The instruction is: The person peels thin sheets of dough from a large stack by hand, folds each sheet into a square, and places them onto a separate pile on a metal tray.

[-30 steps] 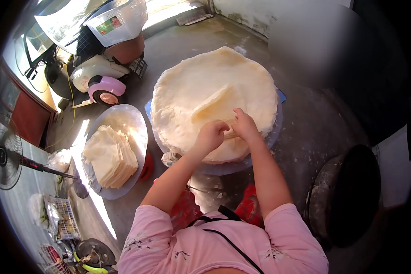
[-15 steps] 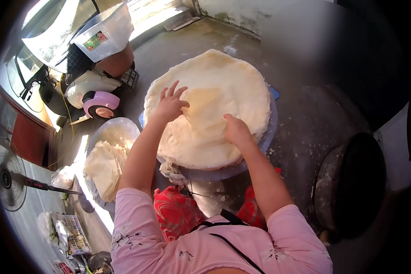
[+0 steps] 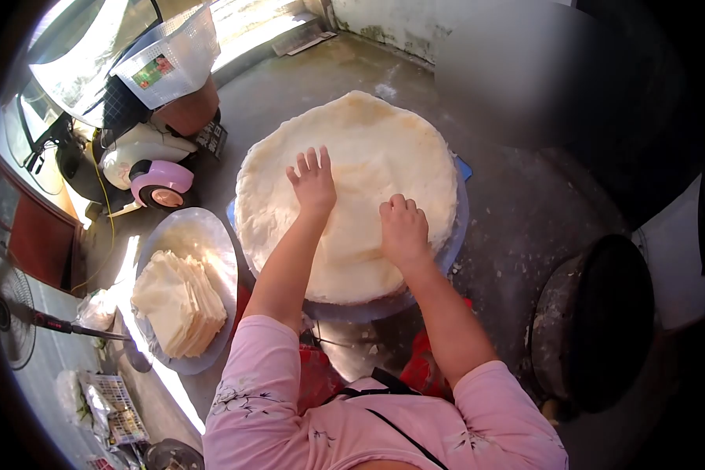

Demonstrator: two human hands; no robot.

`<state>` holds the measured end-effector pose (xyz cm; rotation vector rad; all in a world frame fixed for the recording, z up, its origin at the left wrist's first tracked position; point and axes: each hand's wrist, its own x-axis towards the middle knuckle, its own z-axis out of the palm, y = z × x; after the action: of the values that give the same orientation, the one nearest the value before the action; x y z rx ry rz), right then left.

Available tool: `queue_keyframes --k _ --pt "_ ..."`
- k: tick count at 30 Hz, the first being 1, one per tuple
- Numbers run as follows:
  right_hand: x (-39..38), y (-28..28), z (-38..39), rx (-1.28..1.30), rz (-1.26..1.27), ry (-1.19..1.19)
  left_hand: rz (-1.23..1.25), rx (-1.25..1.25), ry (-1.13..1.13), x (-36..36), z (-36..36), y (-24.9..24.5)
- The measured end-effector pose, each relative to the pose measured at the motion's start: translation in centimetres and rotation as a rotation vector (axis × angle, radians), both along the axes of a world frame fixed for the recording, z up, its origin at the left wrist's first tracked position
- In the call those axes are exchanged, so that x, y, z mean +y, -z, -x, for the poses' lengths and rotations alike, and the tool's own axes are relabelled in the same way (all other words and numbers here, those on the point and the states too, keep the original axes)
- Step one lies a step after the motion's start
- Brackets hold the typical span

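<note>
A large round stack of thin, pale sheets (image 3: 290, 157) rests on a blue-rimmed round base in front of me. My left hand (image 3: 313, 182) lies on its top sheet, left of the middle, with the fingers spread and nothing held. To the right, my right hand (image 3: 404, 227) touches the same sheet with its fingers curled; whether they pinch the sheet is too small to tell. A smaller pile of folded pale sheets (image 3: 178, 301) sits in an oval metal tray (image 3: 204, 227) at the left.
A pink-and-white scooter (image 3: 162, 182) with a white basket (image 3: 168, 66) stands at upper left. A fan (image 3: 8, 309) is at the left edge, above a crate of items (image 3: 121, 407). A large dark round pan (image 3: 603, 325) leans at the right.
My left hand has moved right and flattened onto the sheet. My right hand has turned knuckles-up, its fingers curled. The cloth by the stack's front edge no longer shows, and the smaller pile is more visible.
</note>
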<state>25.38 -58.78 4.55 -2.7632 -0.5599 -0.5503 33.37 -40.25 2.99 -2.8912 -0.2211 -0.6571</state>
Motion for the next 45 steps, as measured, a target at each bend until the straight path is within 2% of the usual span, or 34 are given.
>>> queue_keyframes --k 1,2,3,4,5,8,9,11,12,14,16,18,19,20,21,22,23,24,25,27,28,30,31,33,34,36,37,38,39,40,41,42,43,45 --pt "-0.2 0.1 0.0 0.007 0.001 0.000 -0.090 -0.121 0.082 -0.3 0.5 -0.3" --pt "-0.4 0.0 -0.2 0.056 -0.023 -0.112 -0.089 -0.113 0.083 -0.6 1.0 -0.7" --pt "-0.6 0.1 -0.2 0.103 -0.048 -0.224 0.020 -0.016 0.067 -0.9 1.6 -1.5" --pt "-0.5 0.2 -0.1 0.108 -0.049 -0.225 0.128 0.079 0.049 -1.1 2.0 -1.8" --pt "-0.5 0.3 0.0 0.179 0.028 -0.182 0.127 0.081 0.049 -0.9 2.5 -1.5" --pt "-0.4 0.4 0.0 0.255 0.122 -0.123 0.309 0.323 0.435 0.8 4.1 0.4" --pt "-0.4 0.3 0.1 0.259 0.143 -0.111 0.309 0.322 0.433 0.8 4.5 1.1" --pt "-0.3 0.4 0.1 0.270 0.148 -0.101 0.092 0.173 0.430 0.9 5.2 2.5" --pt "-0.3 0.4 0.0 0.280 0.155 -0.084 0.094 0.173 0.426 1.2 5.1 2.8" --pt "-0.3 0.4 -0.2 0.301 0.156 -0.073 0.213 0.461 0.364 1.5 4.3 3.0" --pt "-0.3 0.5 -0.2 0.329 0.154 -0.065 0.260 0.523 0.347 1.4 4.4 1.9" --pt "-0.7 0.6 -0.6 0.412 0.050 -0.084 0.301 0.576 0.333 1.0 5.0 0.4" --pt "-0.8 0.7 -0.6 0.408 0.049 -0.085 0.197 0.535 0.362 0.7 5.6 -0.5" --pt "-0.8 0.7 -0.6 0.329 -0.066 -0.045 0.091 0.494 0.389 0.3 6.2 -1.0" --pt "-0.8 0.9 -0.6 0.252 -0.180 -0.003 0.089 0.494 0.389 -0.1 7.0 -0.9" --pt "-0.8 1.2 -0.7 0.253 -0.181 -0.003 0.285 0.349 0.272 -0.6 8.1 -0.5" --pt "-0.7 1.6 -0.9 0.072 -0.123 0.065 0.477 0.200 0.151 -1.0 9.3 0.0" --pt "-0.7 1.7 -0.9 -0.107 -0.061 0.130 0.494 0.132 0.059 -1.6 10.3 0.4" --pt "-0.7 1.7 -0.8 -0.107 -0.058 0.124 0.498 0.132 0.053 -1.8 10.8 0.5" --pt "-0.5 1.3 -0.8 0.104 0.138 0.208 0.760 0.178 -0.032 -1.8 11.5 0.1" --pt "-0.2 1.2 -1.0 0.097 0.138 0.198 0.761 0.169 -0.039 -1.5 11.4 0.2" --pt "0.1 1.1 -1.6 0.265 0.142 0.283 1.082 0.255 -0.208 -0.8 10.3 0.7" --pt "0.0 0.5 -1.8 0.259 0.146 0.274 1.087 0.246 -0.214 0.0 9.9 0.6" --pt "-0.6 -0.6 -2.2 0.573 0.095 0.159 1.952 0.485 -0.134 1.8 9.4 0.2" --pt "-1.0 -0.5 -2.0 0.568 0.100 0.154 2.274 0.380 -0.139 0.9 10.2 -1.5" --pt "-1.4 -0.4 -1.3 0.298 -0.269 -0.032 2.348 0.370 -0.057 1.5 11.4 -2.9" --pt "-1.5 -0.5 -0.9 0.293 -0.262 -0.042 2.416 0.368 0.027 1.9 12.0 -3.6" --pt "-1.6 -0.8 -0.5 0.490 -0.590 -0.169 2.426 0.348 0.031 2.6 12.8 -4.3" --pt "-1.4 -1.6 0.0 0.692 -0.914 -0.301 2.378 0.348 0.160 3.4 13.9 -5.4" --pt "-0.7 -3.2 1.1 0.697 -0.897 -0.324 2.321 0.338 0.280 4.3 15.0 -6.6" --pt "0.1 -5.7 2.8 0.802 -1.011 -0.358 2.331 0.299 0.268 5.1 16.4 -7.6" --pt "1.0 -7.7 4.4 0.918 -1.122 -0.389 2.223 0.243 0.309 6.0 18.1 -8.5" --pt "1.9 -9.0 5.5 0.946 -1.098 -0.418 2.111 0.185 0.339 6.9 19.8 -9.5" --pt "4.4 -11.2 6.9 0.987 -1.131 -0.553 2.152 0.085 0.301 8.6 23.0 -11.6"
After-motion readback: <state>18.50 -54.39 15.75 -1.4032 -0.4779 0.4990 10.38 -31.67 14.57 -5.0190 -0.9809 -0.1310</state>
